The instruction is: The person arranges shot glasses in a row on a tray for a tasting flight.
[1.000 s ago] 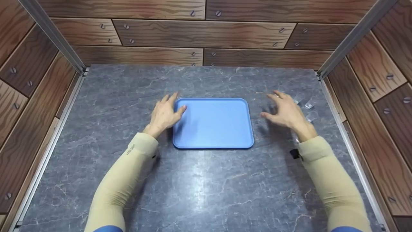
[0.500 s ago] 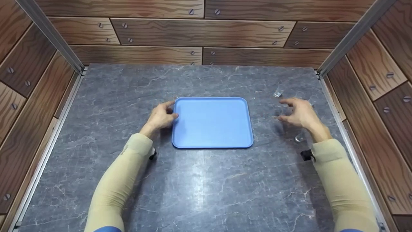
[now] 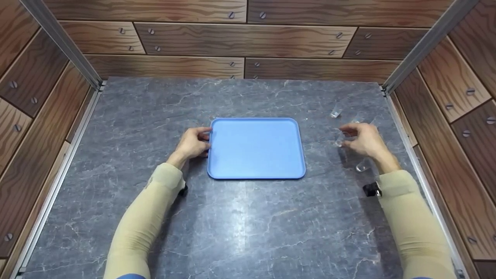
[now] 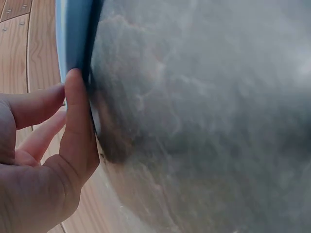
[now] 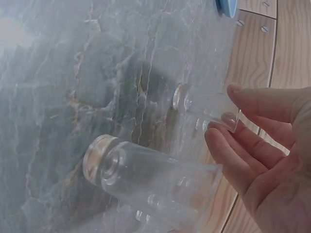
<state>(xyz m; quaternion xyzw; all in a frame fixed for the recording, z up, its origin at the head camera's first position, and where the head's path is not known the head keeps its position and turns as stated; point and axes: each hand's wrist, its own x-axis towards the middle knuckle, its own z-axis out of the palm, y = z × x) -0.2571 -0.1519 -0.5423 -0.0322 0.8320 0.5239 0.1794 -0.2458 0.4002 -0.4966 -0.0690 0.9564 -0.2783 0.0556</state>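
Observation:
A blue rectangular tray (image 3: 257, 148) lies flat on the table. My left hand (image 3: 190, 143) is at its left side, and in the left wrist view the straight fingers (image 4: 77, 104) touch the tray's edge (image 4: 75, 39). Over on the right, my right hand (image 3: 366, 140) pinches a small clear shot glass (image 3: 339, 139) between thumb and fingertips. The right wrist view shows those fingertips at the rim of this glass (image 5: 204, 104), whose thick base points toward the tabletop. Another clear shot glass (image 5: 150, 174) stands close beside the hand.
More clear shot glasses stand about the right hand: one behind it (image 3: 335, 112), a fainter one (image 3: 357, 117) beyond its knuckles, and one (image 3: 362, 166) under the wrist. Wood-patterned walls (image 3: 240, 38) enclose the grey marbled table (image 3: 248, 224) at the back and sides.
My left hand has drawn back from over the tray to its left edge. My right hand has moved right and toward me, and its fingers have closed on a shot glass.

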